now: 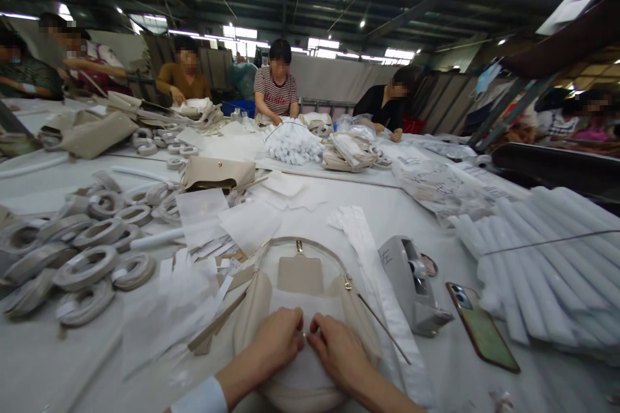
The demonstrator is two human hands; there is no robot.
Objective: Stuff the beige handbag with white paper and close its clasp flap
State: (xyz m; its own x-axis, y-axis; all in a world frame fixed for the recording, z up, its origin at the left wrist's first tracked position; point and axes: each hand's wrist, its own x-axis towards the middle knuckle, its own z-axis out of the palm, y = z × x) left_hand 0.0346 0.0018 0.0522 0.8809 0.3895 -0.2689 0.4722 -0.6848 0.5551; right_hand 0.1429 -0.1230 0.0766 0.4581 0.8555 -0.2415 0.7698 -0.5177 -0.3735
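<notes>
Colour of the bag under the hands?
The bag is cream beige; the head view shows it best.

On the counter (58, 361) to my right, a grey tape dispenser (411, 284) just beside a smartphone (482, 327), white paper rolls (533, 271) beyond them, coiled beige straps (87, 269) to my left, a beige handbag (217, 173) ahead, 3 co-workers (276, 87) across the counter

a bag factory floor, with long white worktables (48, 361), beige handbags (217, 173), co-workers (276, 87) and overhead steel trusses (421, 10).
</notes>
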